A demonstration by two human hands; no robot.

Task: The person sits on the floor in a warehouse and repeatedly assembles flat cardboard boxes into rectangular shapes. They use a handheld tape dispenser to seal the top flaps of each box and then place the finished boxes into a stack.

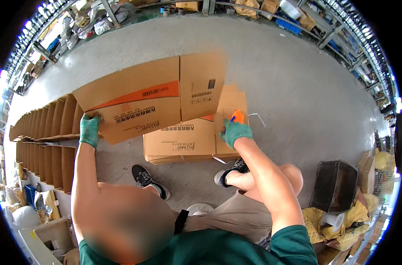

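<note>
My left hand, in a green glove, grips the lower left edge of a flattened cardboard carton. The carton is brown with an orange band and dark print, and its right end is blurred. It hangs tilted above a stack of flattened cartons on the floor, partly covering it. My right hand, also gloved in green, is closed around a small orange tool over the right part of the stack. The tool's exact kind is hard to make out, since the fingers cover much of it. Loose white strapping lies by the stack.
Rows of opened, upright cartons stand to the left. A black plastic bin sits at the right, beside yellow sacks. Metal racks loaded with goods line the far side of the grey floor.
</note>
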